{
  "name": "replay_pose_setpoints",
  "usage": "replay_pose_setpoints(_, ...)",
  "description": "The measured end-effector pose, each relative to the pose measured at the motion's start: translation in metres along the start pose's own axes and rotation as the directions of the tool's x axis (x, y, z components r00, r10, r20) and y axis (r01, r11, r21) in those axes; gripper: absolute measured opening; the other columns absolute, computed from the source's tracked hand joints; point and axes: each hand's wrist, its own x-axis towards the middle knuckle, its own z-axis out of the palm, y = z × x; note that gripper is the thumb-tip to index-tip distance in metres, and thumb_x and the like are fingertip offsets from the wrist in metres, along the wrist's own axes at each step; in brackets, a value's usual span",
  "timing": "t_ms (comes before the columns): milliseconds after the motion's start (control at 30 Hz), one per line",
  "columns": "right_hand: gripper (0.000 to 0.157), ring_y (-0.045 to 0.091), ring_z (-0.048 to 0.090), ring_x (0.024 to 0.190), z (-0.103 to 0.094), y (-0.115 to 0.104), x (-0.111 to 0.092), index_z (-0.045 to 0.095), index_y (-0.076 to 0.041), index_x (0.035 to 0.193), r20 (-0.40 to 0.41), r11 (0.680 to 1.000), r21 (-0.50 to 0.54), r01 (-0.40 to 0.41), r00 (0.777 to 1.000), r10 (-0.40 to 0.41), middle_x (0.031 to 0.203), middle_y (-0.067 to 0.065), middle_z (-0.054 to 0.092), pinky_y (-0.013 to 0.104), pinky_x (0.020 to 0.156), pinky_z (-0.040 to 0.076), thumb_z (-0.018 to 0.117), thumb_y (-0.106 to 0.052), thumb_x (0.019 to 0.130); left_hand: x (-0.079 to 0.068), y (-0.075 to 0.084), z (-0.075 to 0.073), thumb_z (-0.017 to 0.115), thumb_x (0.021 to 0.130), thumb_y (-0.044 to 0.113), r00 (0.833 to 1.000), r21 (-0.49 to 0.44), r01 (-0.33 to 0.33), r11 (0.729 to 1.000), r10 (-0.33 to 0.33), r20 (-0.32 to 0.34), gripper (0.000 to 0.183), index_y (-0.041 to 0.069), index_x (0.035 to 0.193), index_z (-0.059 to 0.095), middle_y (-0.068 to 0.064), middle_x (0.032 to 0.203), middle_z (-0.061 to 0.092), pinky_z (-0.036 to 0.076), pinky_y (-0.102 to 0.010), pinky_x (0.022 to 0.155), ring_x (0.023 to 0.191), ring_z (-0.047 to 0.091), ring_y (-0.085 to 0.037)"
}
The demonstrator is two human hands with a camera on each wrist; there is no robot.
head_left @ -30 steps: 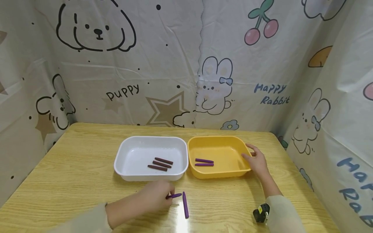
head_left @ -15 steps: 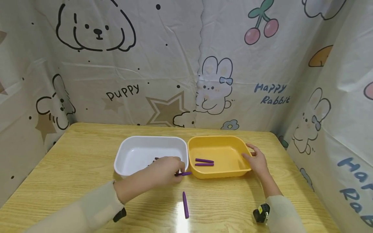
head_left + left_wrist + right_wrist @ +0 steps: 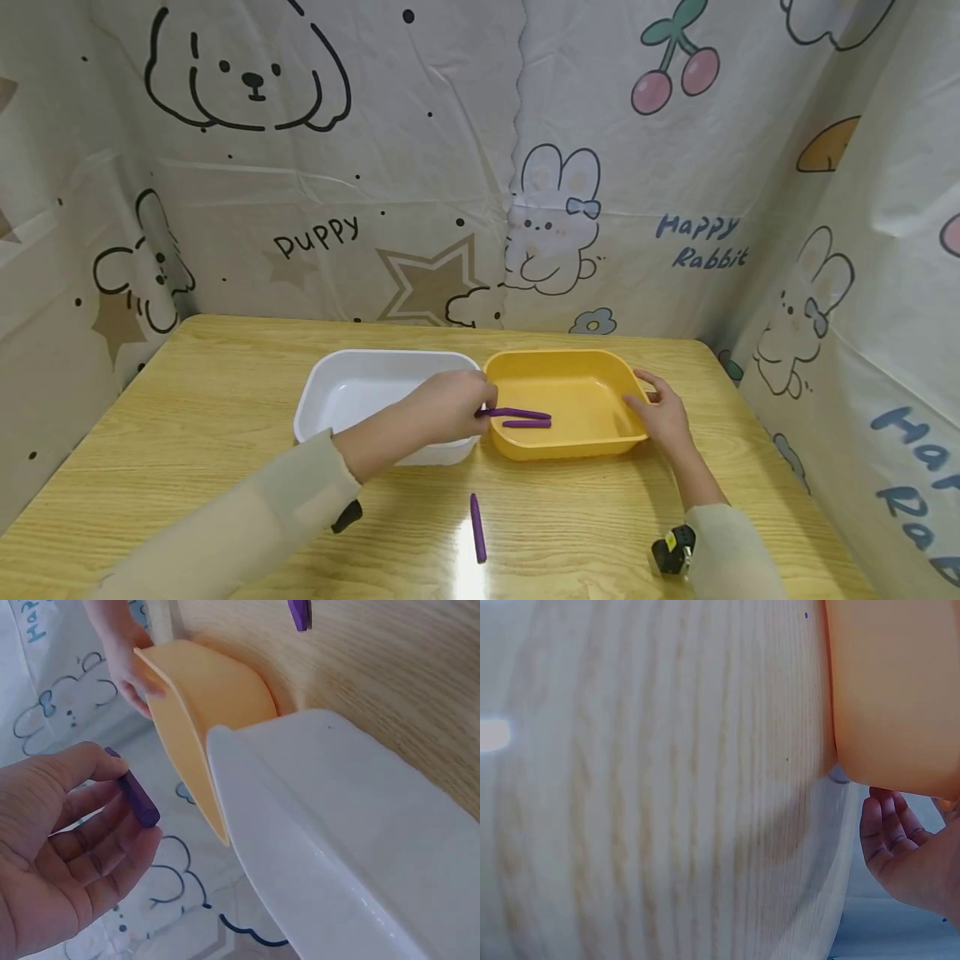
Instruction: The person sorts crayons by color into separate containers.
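Note:
My left hand (image 3: 448,407) pinches a purple crayon (image 3: 137,796) between thumb and fingers, above where the two tubs meet. In the head view that crayon overlaps one of two purple crayons (image 3: 527,424) lying in the yellow tub (image 3: 585,450). My right hand (image 3: 663,417) grips this tub's right side, thumb over the rim and fingers outside; in the right wrist view its fingertips show at the tub's wall (image 3: 900,712). The white tub (image 3: 318,379) stands beside it on the left, its inside partly hidden by my left hand and forearm. Another purple crayon (image 3: 477,528) lies on the table in front.
Both tubs stand side by side on a wood-grain table (image 3: 247,375). A printed cloth curtain (image 3: 420,167) closes off the back and sides. A small black device (image 3: 672,550) sits at my right sleeve.
My left hand has lifted the purple crayon off the table and carried it forward and right to the yellow tub's left rim. The right hand stays on the yellow tub.

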Motion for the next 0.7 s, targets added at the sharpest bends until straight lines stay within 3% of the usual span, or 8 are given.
replay_pose_setpoints(267,0.056,0.027,0.06,0.093,0.0,0.0,0.0,0.038,-0.012,0.143,-0.001,1.0,0.009,-0.005,1.0,0.005,0.121,0.027,0.051,0.024,0.067,0.052,0.058,-0.022,0.092,0.019,-0.01,0.006,0.065,0.083,0.014,0.999,0.0,0.026,1.0,-0.026,0.038,0.008,0.01,0.089,0.069,0.001,0.082,0.064,0.044,-0.023,0.06,0.065,0.05,-0.009)
replay_pose_setpoints(433,0.056,0.027,0.06,0.093,0.0,0.0,0.0,0.037,-0.013,0.143,0.002,1.0,0.018,-0.012,1.0,0.012,0.122,0.027,0.051,0.024,0.068,0.052,0.058,-0.022,0.092,0.031,-0.009,0.009,0.063,0.085,0.014,0.997,0.02,0.037,0.999,-0.038,0.063,0.007,0.011,0.087,0.068,0.001,0.081,0.063,0.04,-0.022,0.057,0.063,0.047,-0.009)
replay_pose_setpoints(700,0.057,0.028,0.059,0.096,0.0,0.0,0.001,0.037,-0.013,0.144,0.007,1.0,0.009,-0.02,1.0,0.02,0.123,0.027,0.05,0.027,0.07,0.053,0.058,-0.025,0.092,0.053,-0.006,0.014,0.062,0.087,0.017,0.995,0.059,0.048,0.997,-0.053,0.083,0.01,0.014,0.092,0.069,0.002,0.087,0.066,0.042,-0.021,0.061,0.071,0.051,-0.01)
